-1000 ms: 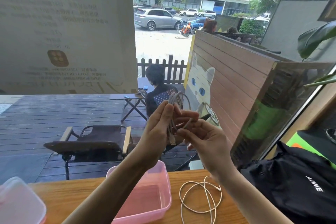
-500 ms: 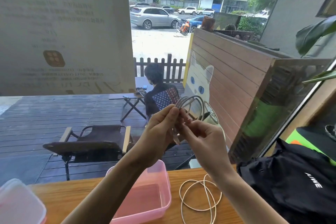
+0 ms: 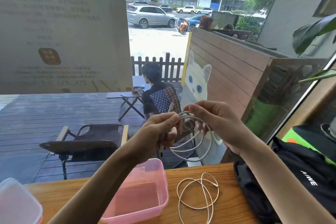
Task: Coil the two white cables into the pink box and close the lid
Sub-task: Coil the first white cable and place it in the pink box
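Both hands pinch 1 coiled white cable (image 3: 192, 143) above the open pink box (image 3: 145, 198): left hand (image 3: 160, 132), right hand (image 3: 216, 120). The second cable (image 3: 198, 194) lies on the worktop (image 3: 227, 205).

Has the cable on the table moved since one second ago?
No. The cable on the table lies in the same loose loops, the same way right of the pink box.

Your hands have drawn apart since a second ago: your right hand (image 3: 218, 120) now pinches the top of the coil (image 3: 192, 138) from the right, your left hand (image 3: 160, 132) grips it lower down, and the loops, bunched upward between your fingers before, have opened wider and hang below your hands
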